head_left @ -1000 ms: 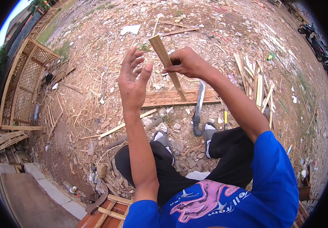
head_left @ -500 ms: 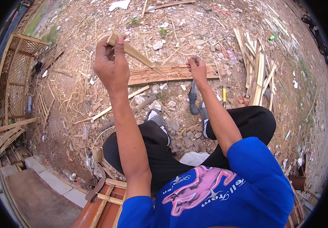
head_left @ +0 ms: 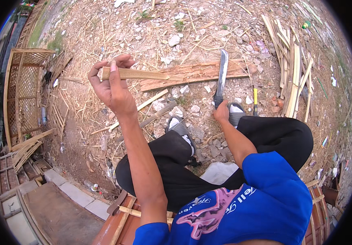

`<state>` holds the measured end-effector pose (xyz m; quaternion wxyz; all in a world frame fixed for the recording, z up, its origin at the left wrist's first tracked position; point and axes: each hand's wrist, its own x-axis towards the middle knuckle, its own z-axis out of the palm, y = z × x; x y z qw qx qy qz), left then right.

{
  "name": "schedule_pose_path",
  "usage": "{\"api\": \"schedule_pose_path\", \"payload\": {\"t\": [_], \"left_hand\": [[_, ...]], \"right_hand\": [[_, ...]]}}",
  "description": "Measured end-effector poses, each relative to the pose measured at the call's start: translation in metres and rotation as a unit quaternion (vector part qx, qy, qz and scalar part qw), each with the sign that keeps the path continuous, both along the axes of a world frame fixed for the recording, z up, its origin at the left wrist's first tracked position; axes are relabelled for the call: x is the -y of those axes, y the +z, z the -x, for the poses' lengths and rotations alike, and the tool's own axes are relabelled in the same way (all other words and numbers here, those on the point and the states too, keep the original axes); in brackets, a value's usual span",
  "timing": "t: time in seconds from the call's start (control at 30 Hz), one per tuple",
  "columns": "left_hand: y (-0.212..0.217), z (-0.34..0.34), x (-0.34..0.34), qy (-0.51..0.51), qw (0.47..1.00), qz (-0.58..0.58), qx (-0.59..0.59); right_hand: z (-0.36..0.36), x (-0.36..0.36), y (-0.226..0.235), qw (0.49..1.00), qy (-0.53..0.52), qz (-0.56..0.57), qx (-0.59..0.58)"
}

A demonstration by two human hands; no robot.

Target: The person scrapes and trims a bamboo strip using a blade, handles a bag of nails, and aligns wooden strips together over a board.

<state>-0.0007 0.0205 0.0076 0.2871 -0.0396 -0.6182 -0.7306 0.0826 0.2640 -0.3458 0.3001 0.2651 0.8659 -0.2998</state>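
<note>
My left hand (head_left: 112,83) is raised and closed around one end of a flat bamboo strip (head_left: 143,74), which points to the right above the ground. My right hand (head_left: 221,111) is low by my feet, gripping the handle of a long machete (head_left: 221,75) whose blade points away from me across a split wooden plank (head_left: 192,75) lying on the dirt. I sit with knees bent, sandalled feet (head_left: 180,127) on rubble.
A pile of split bamboo strips (head_left: 292,69) lies at the right, with a yellow-handled tool (head_left: 255,98) beside it. A lattice bamboo panel (head_left: 23,94) stands at the left. Stones, straw and scraps cover the ground. Concrete paving (head_left: 67,194) lies lower left.
My left hand kept the bamboo strip and moved it left and level. My right hand let go of the strip, dropped to the ground and took hold of the machete.
</note>
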Motion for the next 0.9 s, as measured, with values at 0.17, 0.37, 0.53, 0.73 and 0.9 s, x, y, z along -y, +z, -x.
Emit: {"api": "schedule_pose_path", "payload": {"t": [0.17,0.37,0.53,0.73,0.9], "left_hand": [[-0.003,0.002,0.006,0.003,0.995,-0.104,-0.002],[0.001,0.008,0.000,0.027,0.988,-0.149,0.030],[0.003,0.011,-0.005,0.044,0.992,-0.119,0.025],[0.009,0.009,-0.004,0.084,0.992,-0.098,0.001],[0.005,0.009,-0.013,0.037,0.996,-0.076,-0.013]], "right_hand": [[0.008,-0.012,-0.001,0.996,-0.071,0.002,-0.057],[0.026,-0.008,0.045,0.980,-0.143,0.012,-0.139],[0.051,-0.003,0.129,0.941,-0.096,0.275,-0.169],[0.081,0.001,0.264,0.908,0.062,0.375,-0.175],[0.022,0.004,0.285,0.859,0.072,0.490,-0.130]]}}
